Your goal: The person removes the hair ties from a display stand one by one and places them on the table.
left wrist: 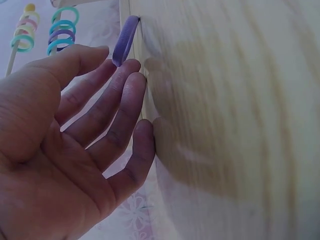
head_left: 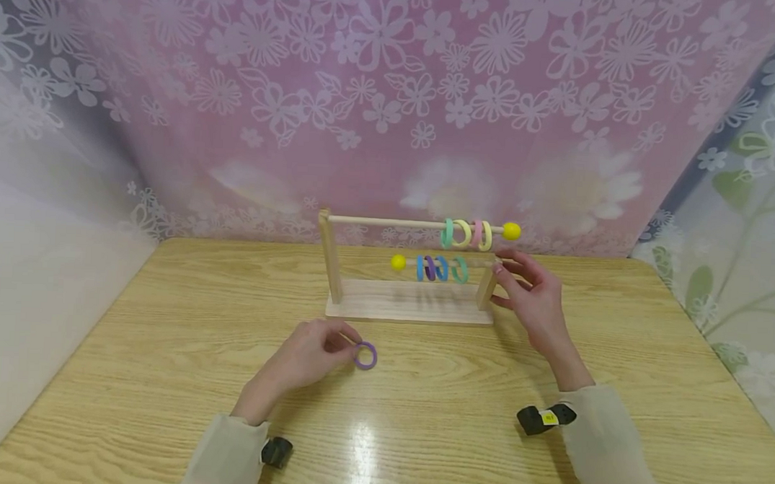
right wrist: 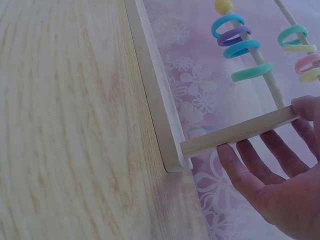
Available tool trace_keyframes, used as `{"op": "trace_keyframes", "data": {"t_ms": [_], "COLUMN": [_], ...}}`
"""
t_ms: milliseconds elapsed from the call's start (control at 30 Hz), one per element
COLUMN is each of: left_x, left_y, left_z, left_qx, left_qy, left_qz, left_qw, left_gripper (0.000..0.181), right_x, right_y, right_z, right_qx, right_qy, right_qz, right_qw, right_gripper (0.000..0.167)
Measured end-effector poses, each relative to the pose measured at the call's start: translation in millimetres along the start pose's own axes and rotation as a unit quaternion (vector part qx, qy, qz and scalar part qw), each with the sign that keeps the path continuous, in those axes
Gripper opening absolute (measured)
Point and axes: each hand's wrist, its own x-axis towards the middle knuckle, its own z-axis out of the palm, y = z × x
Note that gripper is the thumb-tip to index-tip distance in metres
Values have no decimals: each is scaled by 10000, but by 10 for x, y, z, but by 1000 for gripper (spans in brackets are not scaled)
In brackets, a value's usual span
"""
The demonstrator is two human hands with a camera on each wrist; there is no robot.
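Just above the table, my left hand (head_left: 314,351) pinches a small purple ring (head_left: 366,355) at its edge between thumb and fingertips. In the left wrist view the ring (left wrist: 126,41) stands up from the fingertips, its lower edge partly hidden by them. My right hand (head_left: 533,299) holds the short wooden post (right wrist: 240,131) of a rack, thumb near its top and fingers along its outer side. Several green, yellow and pink rings hang on the rack's upper rod (head_left: 388,222). The lower rod (right wrist: 271,87) carries several blue, purple and green rings.
The rack's flat wooden base (head_left: 398,302) rests near the table's back edge. A taller post (head_left: 331,257) rises at its left end. Yellow balls cap the rods' free ends. Behind the wooden table (head_left: 418,431) hangs a pink flowered curtain (head_left: 366,125).
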Motion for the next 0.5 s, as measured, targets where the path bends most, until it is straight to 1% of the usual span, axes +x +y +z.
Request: {"op": "trace_keyframes", "data": {"t_ms": [133,233,500], "left_x": [2,1,2], "left_y": [0,0,-6], "left_z": [-5,-9,-50], "left_qx": [72,160,161], "left_qy": [-67,-61,94], "left_qz": [82,65,-114], "left_qw": [9999,9998,9998], "left_gripper": [13,14,19], "right_x": [-4,-4,-3], "right_y": [-8,-12,-12], "right_z": [-4,-4,-7], "right_qx": [-97,-143,-254], "right_qy": [12,5,-38], "right_qz": [51,80,75], "right_qw": [9999,9999,9996], "right_gripper": [47,48,50]}}
